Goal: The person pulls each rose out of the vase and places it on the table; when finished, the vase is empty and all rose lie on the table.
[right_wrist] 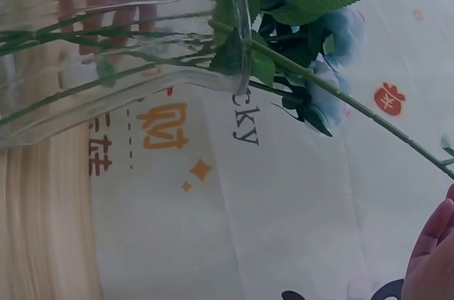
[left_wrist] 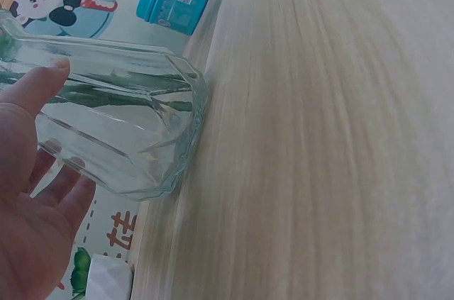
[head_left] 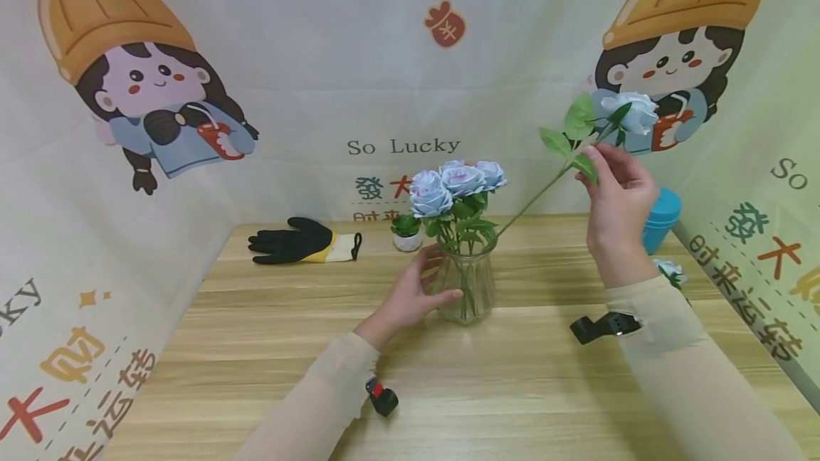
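Note:
A clear glass vase (head_left: 466, 290) stands upright on the table with several blue artificial roses (head_left: 456, 187) in it. My left hand (head_left: 413, 294) holds the vase from its left side, thumb in front and fingers round behind, as the left wrist view also shows. Up to the right, my right hand (head_left: 620, 194) pinches the stem of another blue rose (head_left: 631, 112) just below its bloom, by the green leaves. This rose leans outward, and its stem (right_wrist: 333, 91) runs down to the vase's mouth. In the right wrist view the stem's lower end is inside the rim.
Left of the vase sits a small potted plant (head_left: 406, 232), and farther left lies a black and yellow glove (head_left: 297, 242). A blue lidded jar (head_left: 662, 223) stands at the back right. Another rose (head_left: 670, 271) lies near it, partly behind the right sleeve. A printed cloth (head_left: 307, 55) hangs behind the table.

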`<move>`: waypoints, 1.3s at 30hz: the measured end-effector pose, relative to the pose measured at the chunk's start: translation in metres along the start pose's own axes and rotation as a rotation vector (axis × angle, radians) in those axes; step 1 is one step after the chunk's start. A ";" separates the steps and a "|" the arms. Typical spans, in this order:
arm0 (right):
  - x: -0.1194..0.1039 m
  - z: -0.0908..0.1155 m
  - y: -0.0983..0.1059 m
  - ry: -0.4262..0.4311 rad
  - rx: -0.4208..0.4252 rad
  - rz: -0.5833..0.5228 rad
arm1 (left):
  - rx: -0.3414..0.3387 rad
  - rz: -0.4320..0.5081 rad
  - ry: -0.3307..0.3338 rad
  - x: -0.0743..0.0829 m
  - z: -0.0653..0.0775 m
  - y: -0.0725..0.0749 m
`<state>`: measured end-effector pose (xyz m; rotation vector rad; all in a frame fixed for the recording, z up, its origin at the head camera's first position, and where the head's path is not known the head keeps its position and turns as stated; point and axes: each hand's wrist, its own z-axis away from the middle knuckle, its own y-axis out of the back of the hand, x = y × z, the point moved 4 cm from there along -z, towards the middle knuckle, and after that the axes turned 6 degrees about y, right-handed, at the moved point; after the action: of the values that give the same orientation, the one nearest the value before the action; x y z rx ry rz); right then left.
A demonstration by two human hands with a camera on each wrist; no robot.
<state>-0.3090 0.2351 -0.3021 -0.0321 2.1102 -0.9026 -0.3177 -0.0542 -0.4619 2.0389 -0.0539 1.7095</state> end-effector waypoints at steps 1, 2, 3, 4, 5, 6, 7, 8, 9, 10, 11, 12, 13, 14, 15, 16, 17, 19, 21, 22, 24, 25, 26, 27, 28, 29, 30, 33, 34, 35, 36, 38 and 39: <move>-0.001 -0.001 0.001 -0.001 0.004 -0.010 | 0.000 0.000 0.002 0.000 0.000 0.000; -0.003 -0.002 0.001 -0.002 0.007 -0.019 | 0.001 -0.001 0.005 0.000 0.000 0.000; -0.004 -0.003 0.002 -0.004 0.012 -0.027 | 0.002 -0.002 0.006 0.001 0.001 0.000; -0.005 -0.003 0.003 -0.010 0.018 -0.036 | 0.001 -0.001 0.005 0.001 0.001 0.000; -0.006 -0.004 0.003 -0.014 0.023 -0.041 | 0.002 -0.002 0.004 0.001 0.001 0.000; -0.007 -0.005 0.004 -0.018 0.028 -0.047 | 0.002 -0.002 0.002 0.001 0.001 0.000; -0.008 -0.006 0.004 -0.023 0.033 -0.051 | 0.002 -0.002 0.000 0.001 0.001 0.000; -0.009 -0.007 0.005 -0.027 0.039 -0.055 | 0.003 -0.003 -0.002 0.001 0.001 0.001; -0.009 -0.008 0.005 -0.033 0.045 -0.061 | 0.004 -0.005 -0.004 0.001 0.001 0.001; -0.010 -0.009 0.006 -0.037 0.051 -0.066 | 0.004 -0.005 -0.006 0.001 0.001 0.001; -0.011 -0.011 0.007 -0.039 0.057 -0.074 | 0.005 -0.007 -0.006 0.001 0.001 0.001; -0.012 -0.012 0.008 -0.041 0.065 -0.085 | 0.006 -0.006 -0.006 0.000 0.001 0.000; -0.013 -0.013 0.008 -0.041 0.071 -0.092 | 0.006 -0.006 -0.007 0.000 0.001 0.000; -0.014 -0.014 0.009 -0.041 0.077 -0.102 | 0.007 -0.007 -0.007 0.000 0.001 0.000; -0.015 -0.015 0.010 -0.040 0.082 -0.109 | 0.008 -0.008 -0.008 0.000 0.000 0.000; -0.015 -0.016 0.010 -0.038 0.084 -0.116 | 0.009 -0.008 -0.009 0.000 0.000 0.000; -0.016 -0.017 0.011 -0.035 0.085 -0.117 | 0.009 -0.009 -0.009 0.000 0.000 0.000; -0.017 -0.019 0.012 -0.027 0.080 -0.109 | 0.011 -0.014 -0.009 0.000 0.001 0.000; -0.018 -0.020 0.013 -0.020 0.069 -0.089 | 0.012 -0.019 -0.009 0.001 0.001 0.000; -0.018 -0.020 0.014 -0.016 0.063 -0.078 | 0.013 -0.022 -0.009 0.001 0.001 0.000; -0.018 -0.020 0.016 -0.006 0.048 -0.047 | 0.012 -0.023 -0.008 0.002 0.001 0.000; -0.018 -0.020 0.016 -0.002 0.038 -0.025 | 0.011 -0.022 -0.010 0.002 0.001 0.000; -0.018 -0.020 0.017 0.001 0.027 -0.003 | 0.011 -0.020 -0.010 0.002 0.001 0.000; -0.018 -0.019 0.018 0.004 0.015 0.018 | 0.011 -0.020 -0.010 0.002 0.002 0.000; -0.017 -0.019 0.019 0.003 0.005 0.033 | 0.011 -0.019 -0.011 0.002 0.001 0.000; -0.017 -0.018 0.020 0.006 -0.007 0.051 | 0.011 -0.019 -0.011 0.002 0.001 0.000; -0.017 -0.018 0.021 0.008 -0.020 0.070 | 0.011 -0.020 -0.010 0.002 0.001 0.000; -0.015 -0.016 0.024 0.018 -0.061 0.102 | 0.011 -0.018 -0.012 0.002 0.001 0.000; -0.015 -0.015 0.025 0.022 -0.074 0.108 | 0.011 -0.018 -0.013 0.002 0.001 0.000; -0.015 -0.014 0.027 0.030 -0.089 0.125 | 0.011 -0.018 -0.013 0.002 0.001 0.000; -0.014 -0.013 0.028 0.036 -0.103 0.140 | 0.011 -0.015 -0.015 0.002 0.001 0.000; -0.013 -0.011 0.031 0.043 -0.126 0.177 | 0.012 -0.014 -0.016 0.001 0.001 0.000; -0.013 -0.010 0.033 0.045 -0.135 0.197 | 0.012 -0.018 -0.015 0.000 0.001 0.000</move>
<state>-0.2990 0.2693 -0.3092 0.1253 2.1695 -0.6498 -0.3169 -0.0544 -0.4616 2.0550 -0.0300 1.6885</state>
